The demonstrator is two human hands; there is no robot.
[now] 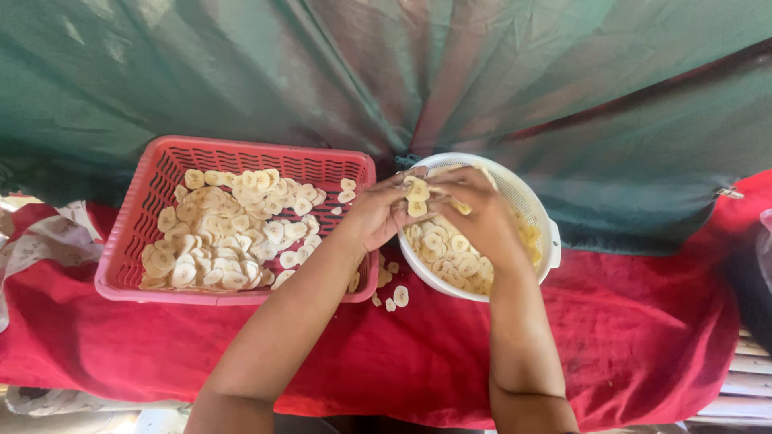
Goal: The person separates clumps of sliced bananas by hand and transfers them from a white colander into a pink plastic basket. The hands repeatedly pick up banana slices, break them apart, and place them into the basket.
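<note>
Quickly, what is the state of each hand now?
Left hand: fingers closed on a clump of banana slices over the white colander.
Right hand: fingers closed on the same clump.

The rectangular pink plastic basket with slotted walls (129, 265) holds pale cream round banana slices (225, 233) with slightly darker centres. The round white plastic colander (539, 217) holds the same cream slices, some more yellow (531, 237) near its far side. A plain deep red cloth (627, 329) covers the surface. Behind hangs a dull green fabric sheet (241, 72) with reddish-brown shading. At the left edge lies a white cloth with a faint beige pattern (40, 245).
</note>
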